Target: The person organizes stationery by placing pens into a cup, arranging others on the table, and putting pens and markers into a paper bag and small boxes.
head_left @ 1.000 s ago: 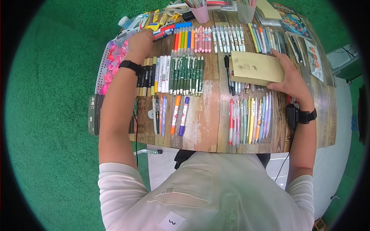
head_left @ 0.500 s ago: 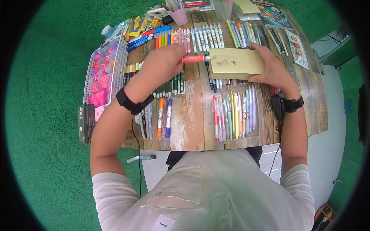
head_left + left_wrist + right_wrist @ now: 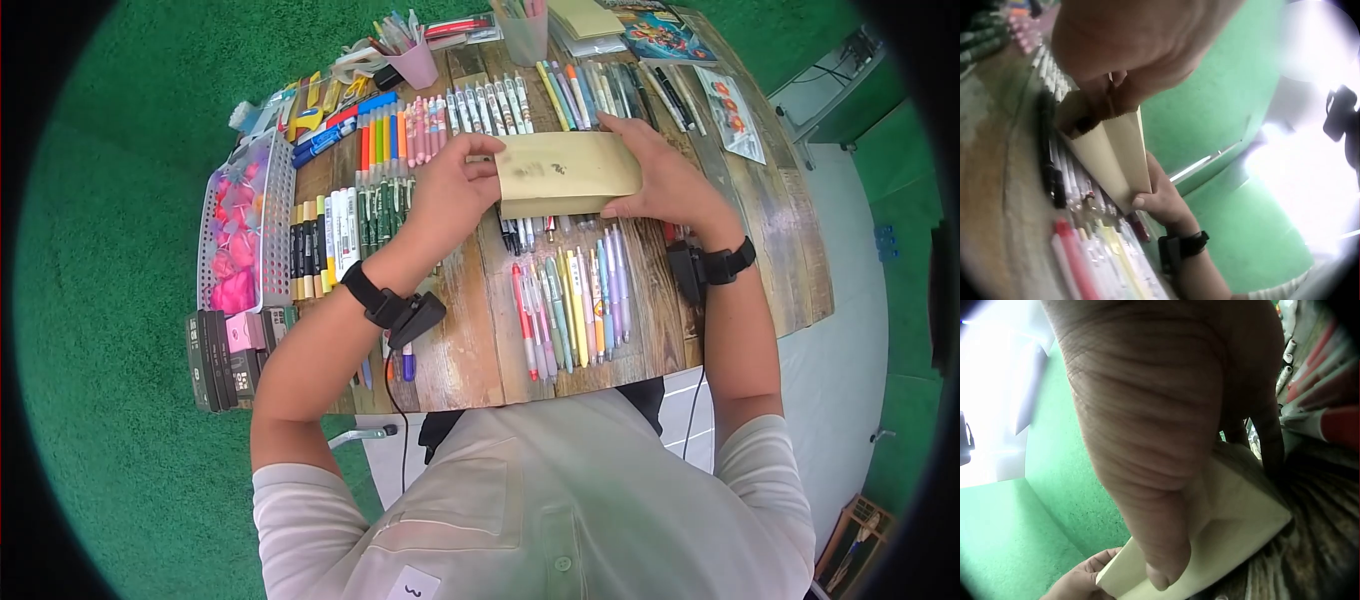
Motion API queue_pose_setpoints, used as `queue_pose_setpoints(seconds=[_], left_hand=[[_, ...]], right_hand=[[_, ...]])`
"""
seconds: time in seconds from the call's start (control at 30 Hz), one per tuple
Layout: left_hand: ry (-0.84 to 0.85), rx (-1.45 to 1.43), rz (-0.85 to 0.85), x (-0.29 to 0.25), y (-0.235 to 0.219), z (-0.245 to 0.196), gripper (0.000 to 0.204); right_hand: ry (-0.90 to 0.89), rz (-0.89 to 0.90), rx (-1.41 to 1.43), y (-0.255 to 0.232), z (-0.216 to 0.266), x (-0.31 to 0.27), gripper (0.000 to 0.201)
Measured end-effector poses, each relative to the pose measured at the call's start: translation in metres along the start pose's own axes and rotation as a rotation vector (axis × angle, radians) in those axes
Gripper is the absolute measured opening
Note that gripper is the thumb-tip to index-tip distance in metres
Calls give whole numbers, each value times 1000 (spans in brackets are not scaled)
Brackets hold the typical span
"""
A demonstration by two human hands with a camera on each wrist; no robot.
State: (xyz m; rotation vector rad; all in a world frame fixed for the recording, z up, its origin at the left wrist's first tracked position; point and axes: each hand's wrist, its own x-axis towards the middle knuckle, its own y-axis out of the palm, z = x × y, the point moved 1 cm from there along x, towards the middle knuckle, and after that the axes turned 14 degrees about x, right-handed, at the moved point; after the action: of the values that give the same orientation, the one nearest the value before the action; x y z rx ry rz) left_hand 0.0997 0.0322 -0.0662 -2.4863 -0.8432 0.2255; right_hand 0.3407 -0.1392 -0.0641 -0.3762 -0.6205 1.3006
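A tan paper bag [image 3: 570, 168] lies on its side above the pens, its mouth toward my left hand. My right hand [image 3: 668, 180] grips its closed end, thumb on the near side and fingers on the far side. At the mouth, my left hand [image 3: 450, 190] has curled fingers on the bag's rim. A small dark thing [image 3: 1085, 124] shows by those fingers in the left wrist view; I cannot tell what it is. Under and below the bag lie black pens [image 3: 510, 235] and a row of pastel pens [image 3: 570, 305] with a red pen [image 3: 525, 325] at its left end.
Rows of markers [image 3: 382, 138], pink pens [image 3: 425, 130] and white pens [image 3: 490, 108] cover the left and back. A white basket [image 3: 278, 225] of pink items stands at left beside dark boxes [image 3: 207, 355]. Pen cups [image 3: 415, 65] stand behind.
My left hand took a red marker from the back left and carried it right into the bag's mouth; the marker is now out of sight. My right hand kept hold of the bag.
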Motion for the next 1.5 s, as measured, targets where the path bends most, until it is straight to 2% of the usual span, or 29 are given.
queue_pose_setpoints(seconds=[0.07,0.1,0.17,0.3,0.37,0.43,0.5,0.53,0.6,0.63,0.7,0.83,0.9,1.0,1.1,1.13,1.23,1.27,1.3,1.37,1.5], left_hand=[[-74,-249,-101,3,4,3,32],[-76,-247,-104,4,4,1,32],[-201,-480,34,5,-2,-2,31],[-128,-296,74,27,-54,13,24],[-87,216,-62,50,-100,33,17],[-17,692,-287,66,-148,60,16],[-12,1023,-392,70,-188,78,19],[-11,1027,-394,74,-209,94,19],[-73,1375,-339,79,-239,132,20],[-77,1378,-338,77,-244,146,20],[-277,1573,-247,72,-246,163,22],[-234,1652,-150,66,-239,166,23],[-72,1712,-214,61,-238,162,20],[-115,1703,-239,62,-245,155,17],[-18,1695,-261,51,-246,120,13],[-31,1688,-297,46,-242,105,12],[79,1588,-320,29,-214,52,12],[176,1477,-286,25,-208,50,17],[177,1475,-287,20,-198,45,17],[344,1352,-216,11,-166,26,18],[447,1339,-149,-1,-112,7,18]], right_hand=[[3,1,2,0,0,-1,108],[8,1,1,-1,0,-2,108],[-5,12,10,0,1,0,108],[-28,3,19,1,2,1,109],[-16,-4,7,2,2,2,109],[-7,-11,30,3,6,2,110],[-2,-6,28,2,6,3,111],[-6,-7,31,2,6,3,111],[-13,-4,13,1,4,3,112],[-15,-1,17,2,4,4,112],[-30,-9,20,2,5,3,111],[-18,-5,24,2,5,3,111],[-1,1,25,2,7,4,111],[4,9,38,2,5,4,111],[34,10,24,1,6,3,111],[46,7,20,1,5,3,111],[25,10,35,2,2,2,111],[20,10,33,2,2,3,111],[13,10,32,2,2,3,112],[19,8,29,2,2,3,111],[25,11,28,2,4,2,111]])
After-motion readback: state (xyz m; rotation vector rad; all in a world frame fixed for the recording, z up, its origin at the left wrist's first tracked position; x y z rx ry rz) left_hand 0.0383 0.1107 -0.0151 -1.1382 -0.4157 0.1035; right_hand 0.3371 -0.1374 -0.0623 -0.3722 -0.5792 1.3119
